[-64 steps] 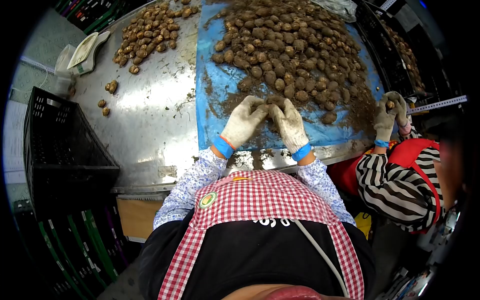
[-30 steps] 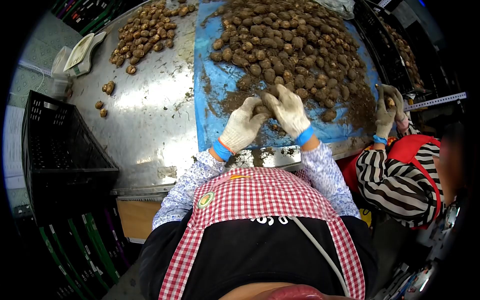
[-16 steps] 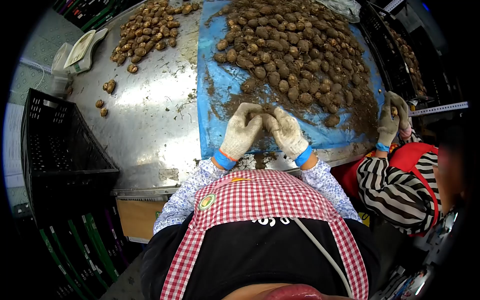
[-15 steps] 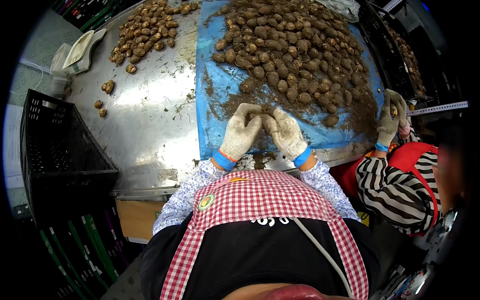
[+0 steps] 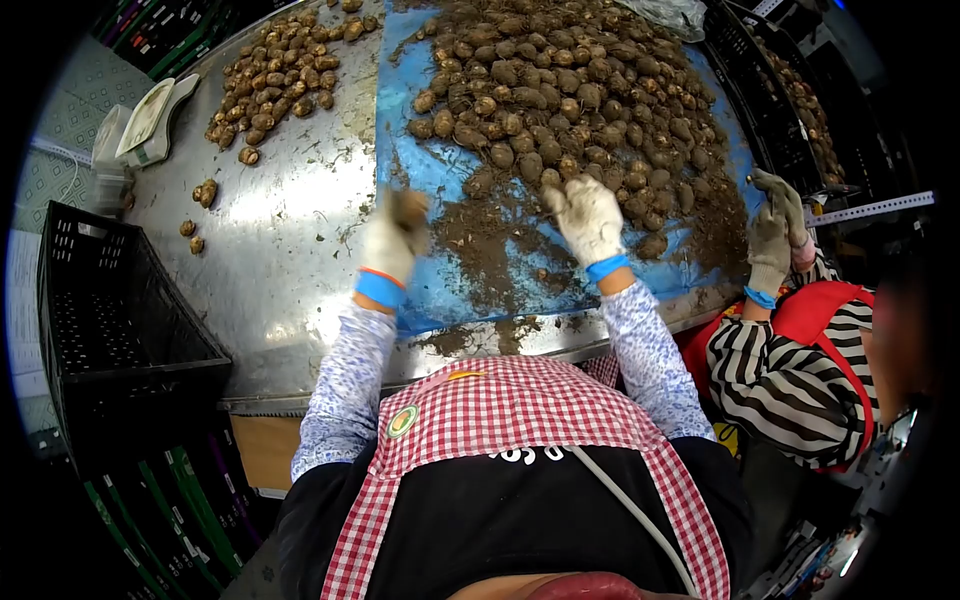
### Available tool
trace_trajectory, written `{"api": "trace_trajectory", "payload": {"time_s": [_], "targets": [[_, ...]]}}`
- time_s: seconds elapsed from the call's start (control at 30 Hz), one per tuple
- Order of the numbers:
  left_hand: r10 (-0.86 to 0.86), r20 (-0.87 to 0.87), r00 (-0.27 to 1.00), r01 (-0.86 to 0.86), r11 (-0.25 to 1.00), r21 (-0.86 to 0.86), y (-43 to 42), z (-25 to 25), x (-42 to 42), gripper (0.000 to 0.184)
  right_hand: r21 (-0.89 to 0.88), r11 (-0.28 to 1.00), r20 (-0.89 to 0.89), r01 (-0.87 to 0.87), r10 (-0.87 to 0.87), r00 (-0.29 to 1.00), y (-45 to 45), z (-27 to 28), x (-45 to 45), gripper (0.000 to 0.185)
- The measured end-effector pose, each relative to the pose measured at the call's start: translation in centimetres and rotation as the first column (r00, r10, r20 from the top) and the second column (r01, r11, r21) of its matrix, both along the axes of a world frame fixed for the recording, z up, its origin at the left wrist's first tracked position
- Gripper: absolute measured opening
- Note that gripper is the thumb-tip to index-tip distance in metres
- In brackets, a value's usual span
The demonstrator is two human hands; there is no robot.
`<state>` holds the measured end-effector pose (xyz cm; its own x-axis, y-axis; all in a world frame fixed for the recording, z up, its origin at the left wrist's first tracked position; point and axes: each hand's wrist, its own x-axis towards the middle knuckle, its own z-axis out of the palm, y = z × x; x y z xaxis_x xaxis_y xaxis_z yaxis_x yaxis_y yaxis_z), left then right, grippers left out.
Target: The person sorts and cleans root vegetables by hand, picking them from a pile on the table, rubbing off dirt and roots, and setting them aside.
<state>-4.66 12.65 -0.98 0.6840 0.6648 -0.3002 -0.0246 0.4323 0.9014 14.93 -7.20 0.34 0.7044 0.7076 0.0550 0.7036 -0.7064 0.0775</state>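
Note:
My left hand (image 5: 393, 248), in a pale work glove with a blue wristband, is over the left edge of the blue sheet. It is smeared by motion, and a brown taro (image 5: 408, 207) shows at its fingers. At the near edge of the soil-covered taro pile (image 5: 590, 100), my right hand (image 5: 588, 222) reaches in with thumb and fingers apart, close to the nearest taros; I see nothing held in it. Loose soil (image 5: 480, 245) and root bits lie on the blue sheet (image 5: 440, 290) between my hands.
Cleaner taros (image 5: 270, 80) are heaped on the metal table (image 5: 300, 220), with a few single ones nearer. A scale (image 5: 155, 120) and a black crate (image 5: 130, 300) stand left. At right, a co-worker's gloved hands (image 5: 775, 230) are by the sheet, near another crate (image 5: 760, 90).
My hands were together in front of me around a taro. They have parted: the left moved left with the taro, the right forward and right to the pile.

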Motion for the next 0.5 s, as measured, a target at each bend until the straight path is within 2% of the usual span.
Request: {"api": "trace_trajectory", "payload": {"time_s": [0.03, 0.07, 0.1, 0.17, 0.2, 0.23, 0.27, 0.3, 0.4, 0.43, 0.47, 0.5], "targets": [[0.442, 0.22, 0.87, -0.165, 0.681, -0.714, 3.5, -0.6, 0.9, 0.039, 0.136, 0.99, -0.031, 0.025, -0.021, 0.999, -0.1, -0.3, 1.2, 0.043], [0.257, 0.751, 0.608, 0.495, 0.617, -0.612, 5.6, 0.7, -0.2, 0.039, 0.207, 0.978, -0.016, -0.009, 0.013, 1.0, 0.3, -0.3, 1.8, 0.037], [0.374, 0.537, 0.756, -0.045, 0.848, -0.528, 5.5, 1.0, 0.5, 0.039, 0.277, 0.96, 0.001, -0.043, 0.045, 0.999, 0.6, -0.2, 2.2, 0.032], [0.415, 0.385, 0.824, -0.048, 0.728, -0.683, 3.6, 1.6, 2.4, 0.038, 0.063, 0.998, -0.116, 0.017, -0.01, 0.993, 1.9, -0.4, 2.1, 0.032], [0.301, 0.364, 0.881, 0.034, 0.729, -0.684, 2.3, 0.7, 2.8, 0.038, 0.003, 0.999, 0.028, -0.035, 0.035, 0.999, 2.3, -1.5, 2.1, 0.035], [0.176, 0.349, 0.921, 0.121, 0.721, -0.682, 0.9, -0.1, 3.1, 0.038, -0.025, 1.0, 0.006, -0.007, 0.008, 1.0, 2.6, -2.3, 2.0, 0.039], [-0.054, 0.393, 0.918, 0.289, 0.769, -0.57, -0.2, -0.7, 2.8, 0.038, -0.033, 0.999, 0.036, -0.02, 0.021, 0.999, 2.9, -2.8, 2.0, 0.04], [-0.115, 0.362, 0.925, 0.307, 0.789, -0.532, -1.5, -1.1, 2.8, 0.04, -0.044, 0.999, 0.062, -0.028, 0.031, 0.998, 3.1, -3.1, 1.7, 0.041], [-0.263, 0.164, 0.951, 0.292, 0.938, -0.188, -4.1, -0.9, 2.4, 0.04, 0.077, 0.996, -0.154, -0.041, 0.053, 0.987, 1.8, -1.2, 1.9, 0.047], [-0.285, 0.072, 0.956, 0.29, 0.954, -0.073, -4.4, -0.7, 2.4, 0.04, 0.118, 0.979, -0.438, 0.164, -0.096, 0.894, 1.7, -0.9, 2.3, 0.054], [-0.29, -0.024, 0.957, 0.291, 0.956, 0.043, -4.7, -0.6, 2.6, 0.04, 0.198, 0.953, -0.618, 0.227, -0.058, 0.784, 1.3, 2.1, 1.4, 0.055], [-0.282, -0.038, 0.959, 0.284, 0.955, 0.089, -4.8, -0.5, 2.7, 0.04, 0.285, 0.934, -0.661, 0.215, 0.029, 0.75, 0.4, 3.2, 0.4, 0.054]]}}
